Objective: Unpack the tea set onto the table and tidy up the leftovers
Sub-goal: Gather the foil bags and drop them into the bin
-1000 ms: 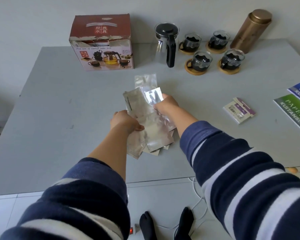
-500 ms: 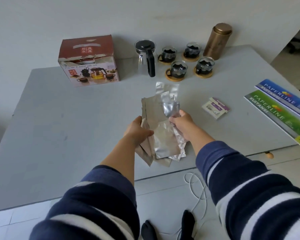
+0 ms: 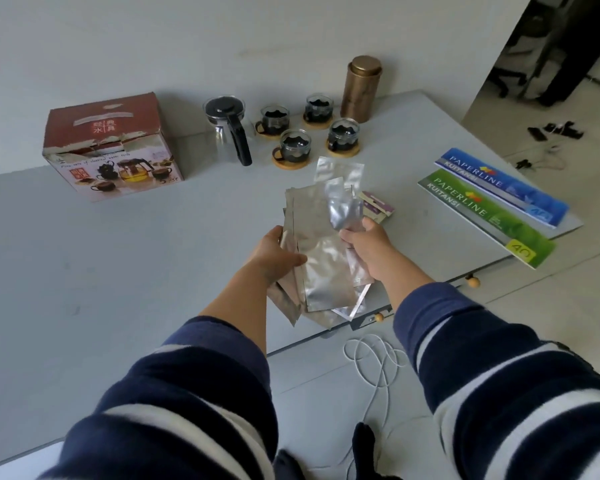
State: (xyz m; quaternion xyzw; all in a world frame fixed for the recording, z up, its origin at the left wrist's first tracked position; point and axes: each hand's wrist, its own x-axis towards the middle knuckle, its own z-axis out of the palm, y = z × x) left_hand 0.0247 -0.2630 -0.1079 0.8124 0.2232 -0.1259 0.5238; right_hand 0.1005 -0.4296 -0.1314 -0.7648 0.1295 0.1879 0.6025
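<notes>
1. Both hands grip a fanned stack of silver foil pouches (image 3: 321, 258) above the grey surface's (image 3: 118, 271) near edge: left hand (image 3: 274, 255) pinches its left side, right hand (image 3: 369, 249) its right.
2. Behind stand the glass teapot (image 3: 227, 128), four cups (image 3: 310, 131) and red box (image 3: 110, 145).

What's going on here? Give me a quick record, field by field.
left hand: grips the foil bags at their left edge
right hand: pinches the bags from the right
bags: a fanned stack, held above the table
teapot: upright, lid on, beside the cups
cups: four, each on a wooden coaster
box: far left, torn along the top
tin: behind the cups
booklets: two, at the right edge
</notes>
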